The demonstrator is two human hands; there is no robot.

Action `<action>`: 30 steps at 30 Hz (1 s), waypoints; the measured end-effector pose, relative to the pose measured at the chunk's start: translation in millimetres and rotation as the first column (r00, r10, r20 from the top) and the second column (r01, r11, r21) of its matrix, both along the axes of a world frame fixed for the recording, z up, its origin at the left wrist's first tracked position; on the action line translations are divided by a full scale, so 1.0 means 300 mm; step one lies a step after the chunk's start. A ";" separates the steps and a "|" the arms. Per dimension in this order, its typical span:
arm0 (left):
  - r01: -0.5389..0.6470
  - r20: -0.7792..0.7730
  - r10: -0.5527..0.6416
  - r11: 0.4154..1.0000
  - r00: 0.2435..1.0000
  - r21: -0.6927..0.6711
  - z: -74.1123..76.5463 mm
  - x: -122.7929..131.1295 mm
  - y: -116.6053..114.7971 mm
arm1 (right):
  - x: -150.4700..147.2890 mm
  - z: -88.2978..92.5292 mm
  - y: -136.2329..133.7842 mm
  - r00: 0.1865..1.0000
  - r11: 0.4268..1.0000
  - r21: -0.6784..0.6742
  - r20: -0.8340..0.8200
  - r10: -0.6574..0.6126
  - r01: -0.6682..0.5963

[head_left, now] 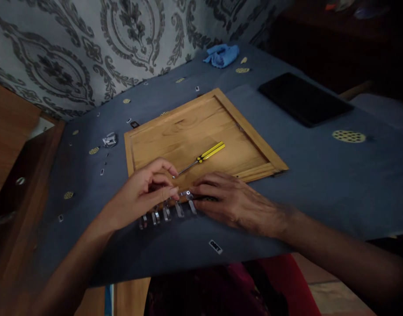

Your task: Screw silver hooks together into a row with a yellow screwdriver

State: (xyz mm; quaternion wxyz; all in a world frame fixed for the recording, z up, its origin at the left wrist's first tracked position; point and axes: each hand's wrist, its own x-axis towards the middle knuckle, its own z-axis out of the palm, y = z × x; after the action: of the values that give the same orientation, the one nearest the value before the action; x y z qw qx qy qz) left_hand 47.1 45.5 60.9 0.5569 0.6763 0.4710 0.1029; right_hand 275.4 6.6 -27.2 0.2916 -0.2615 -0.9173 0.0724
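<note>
A metal hook rail [188, 193] with several curved hooks lies along the near edge of a framed wooden panel [185, 131]. My right hand [231, 202] is closed at the rail's right end, its fingertips beside a screw head there. Over the rail's middle, my left hand [145, 188] is bent, with a gap between index finger and thumb. Its thumb tip is close to the rail, and its lower fingers are partly hidden. On the panel rests a yellow and black screwdriver [210, 152], its shaft pointing toward my left index finger.
A dark flat tablet-like object [305, 98] lies at the right. At the back is a crumpled blue cloth [221, 55]. A small clear packet [109, 139] and tiny dark pieces lie left of the panel. The blue patterned tablecloth [254, 245] ends at my lap.
</note>
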 end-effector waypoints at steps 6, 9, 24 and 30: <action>0.081 -0.173 -0.008 0.903 0.985 0.422 -0.087 -0.016 -0.123 | -0.001 -0.013 0.001 1.000 0.999 -0.041 0.000 0.000 0.000; 0.189 -0.313 -0.003 0.803 0.950 0.565 -0.136 -0.005 -0.155 | -0.002 -0.015 0.002 1.000 0.999 -0.038 -0.024 0.012 -0.013; 0.109 -0.307 0.126 0.755 0.943 0.646 -0.188 0.017 -0.163 | -0.007 -0.020 0.005 0.997 1.000 -0.011 -0.067 0.023 -0.024; 0.067 -0.269 0.138 0.771 0.953 0.633 -0.180 0.028 -0.162 | -0.008 -0.008 0.007 0.998 1.000 0.013 -0.050 0.027 -0.027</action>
State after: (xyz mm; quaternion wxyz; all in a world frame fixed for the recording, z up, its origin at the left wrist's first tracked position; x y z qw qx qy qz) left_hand 55.3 -3.2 6.9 0.2153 0.8229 0.5001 0.1628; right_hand 272.9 8.8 -29.5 0.3152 -0.2453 -0.9135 0.0772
